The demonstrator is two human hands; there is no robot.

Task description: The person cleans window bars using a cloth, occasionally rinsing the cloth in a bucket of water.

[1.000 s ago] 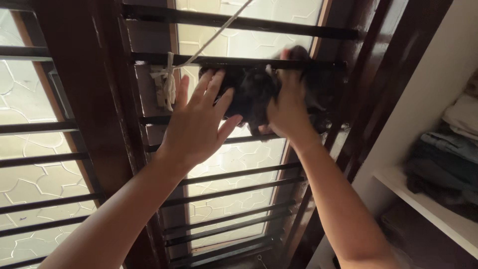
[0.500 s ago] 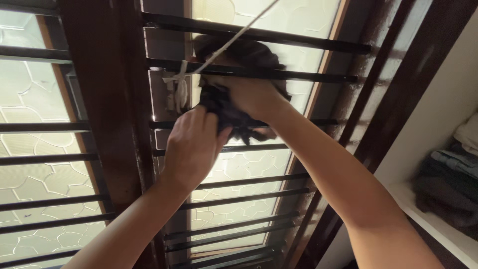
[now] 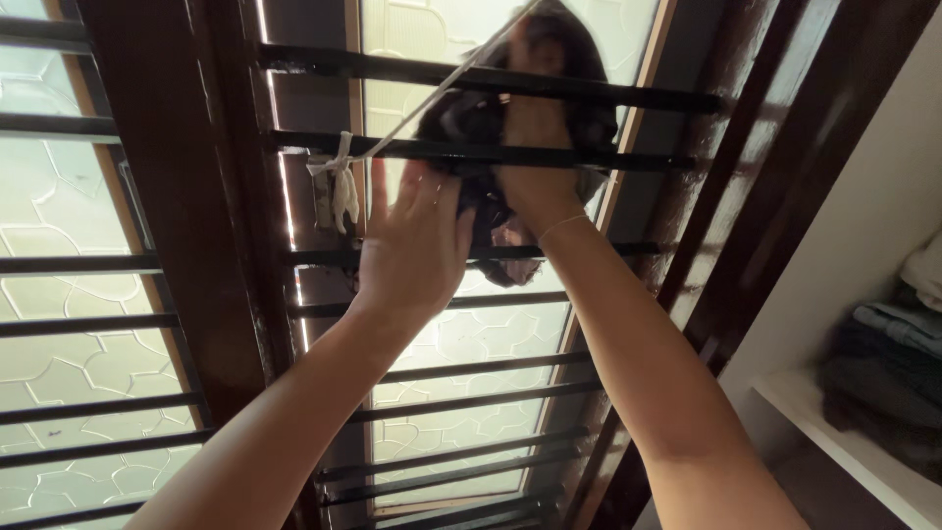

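Note:
A dark crumpled cloth [image 3: 491,211] is pressed against the black horizontal window bars [image 3: 589,157]. My right hand [image 3: 535,162] grips the cloth high on the grille, with part of the cloth bunched above its fingers. My left hand [image 3: 412,245] is spread flat, fingers apart, against the lower left side of the cloth. A white cord [image 3: 339,182] is knotted to a bar just left of my left hand and runs up to the right across the cloth.
A dark brown wooden window frame [image 3: 186,196] divides two panes of frosted patterned glass [image 3: 69,196]. On the right, a white shelf [image 3: 844,442] holds folded clothes [image 3: 888,373]. A white wall [image 3: 863,177] borders the frame.
My right hand has carried the cloth higher, up over the top bar. My left hand, closed on the cloth half a second ago, now lies flat with its fingers spread.

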